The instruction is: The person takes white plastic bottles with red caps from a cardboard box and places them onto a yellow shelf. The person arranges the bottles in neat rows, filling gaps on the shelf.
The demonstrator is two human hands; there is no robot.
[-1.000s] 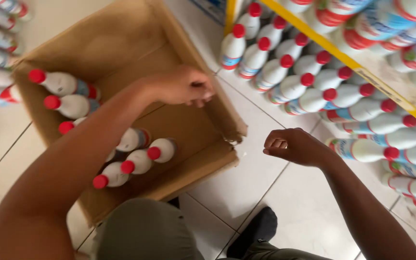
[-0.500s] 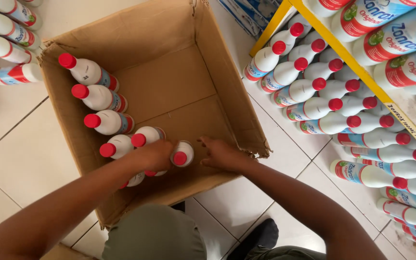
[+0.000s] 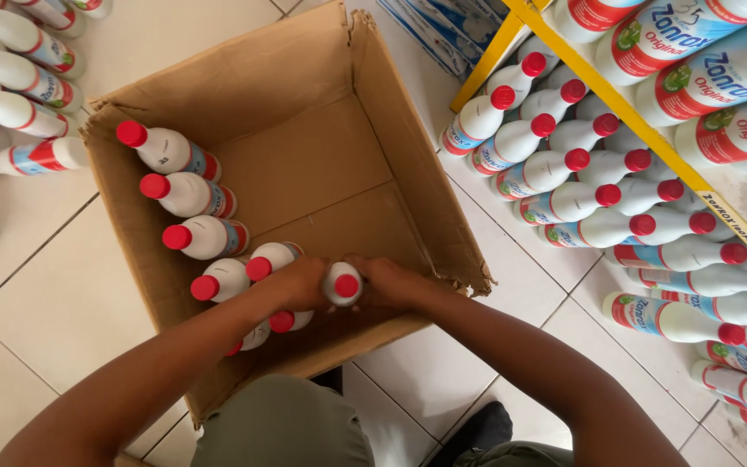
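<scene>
Both hands, left hand (image 3: pixel 297 284) and right hand (image 3: pixel 388 281), have closed together around one red-capped white bottle (image 3: pixel 341 284) inside the cardboard box (image 3: pixel 304 147), its neighbours just leftward.

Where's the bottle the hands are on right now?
In the head view, the red-capped white bottle stands inside the cardboard box near its front wall, between the left hand and right hand, just right of the other boxed bottles.
</scene>
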